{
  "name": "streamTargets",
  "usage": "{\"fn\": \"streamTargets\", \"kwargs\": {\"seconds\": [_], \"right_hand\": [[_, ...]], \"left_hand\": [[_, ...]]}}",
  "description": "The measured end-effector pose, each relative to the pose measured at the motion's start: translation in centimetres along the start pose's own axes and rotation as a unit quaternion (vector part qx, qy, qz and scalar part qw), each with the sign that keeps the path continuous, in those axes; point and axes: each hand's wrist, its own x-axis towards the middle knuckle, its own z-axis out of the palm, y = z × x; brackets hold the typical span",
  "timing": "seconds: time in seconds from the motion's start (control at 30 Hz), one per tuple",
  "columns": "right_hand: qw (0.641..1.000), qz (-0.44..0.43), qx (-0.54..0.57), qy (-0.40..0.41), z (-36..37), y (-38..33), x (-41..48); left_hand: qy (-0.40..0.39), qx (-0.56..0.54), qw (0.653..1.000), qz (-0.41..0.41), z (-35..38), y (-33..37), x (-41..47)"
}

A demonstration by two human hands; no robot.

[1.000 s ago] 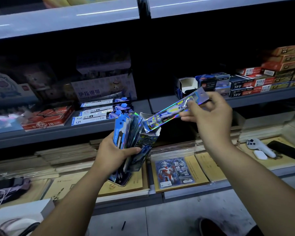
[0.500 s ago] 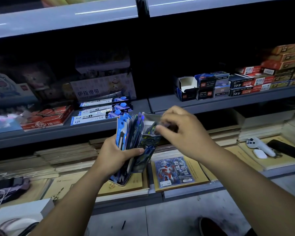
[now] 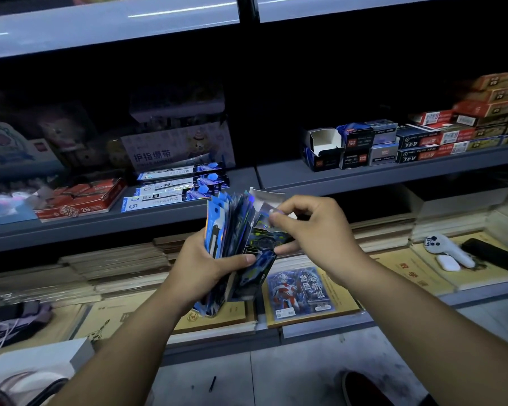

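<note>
Across whole frame runs a grey shelf unit [image 3: 393, 174], mid shelf at centre height, dim lighting. Lower frame, L to R: flat stacks of tan notebooks [image 3: 115, 268] on bottom shelf. Upper right, on mid shelf: rows of small pen boxes [image 3: 423, 139], one w/ lid open. Centre left on mid shelf: flat blue packs [image 3: 176, 186], red 2B box [image 3: 82, 200] beside them to the left. Centre frame, in front of shelves & well above the notebooks: left hand [image 3: 200, 268] wraps a fanned bundle of blue packs [image 3: 226, 218] plus an open carton [image 3: 261, 250], thumb across front, both held upright, slightly tilted. Right hand [image 3: 314, 230] just right of it, fingers curled, tips pinching end of a shiny pack [image 3: 272, 213] at carton's mouth; rest of the pack hidden inside, thumb lower vs carton's side. Below the hands: hero card pack [image 3: 301, 291] lying on a notebook. Right edge: white controller [image 3: 449, 250], small white case [image 3: 447, 262] touching it.
</note>
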Motion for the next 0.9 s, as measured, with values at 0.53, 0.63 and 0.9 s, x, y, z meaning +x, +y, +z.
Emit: {"fn": "streamTargets", "kwargs": {"seconds": [0.53, 0.63, 0.9], "right_hand": [[0.996, -0.047, -0.075, 0.006, -0.7, -0.5, 0.4], [0.990, -0.093, -0.108, -0.011, -0.8, -0.6, 0.3], [0.978, -0.136, -0.156, 0.034, -0.6, -0.3, -0.1]], "left_hand": [[0.034, 0.039, 0.999, 0.014, 0.9, -0.2, 0.2], [0.030, 0.050, 0.998, 0.011, 0.8, 0.0, 0.1], [0.027, 0.059, 0.998, 0.013, 0.9, 0.0, -0.1]]}}
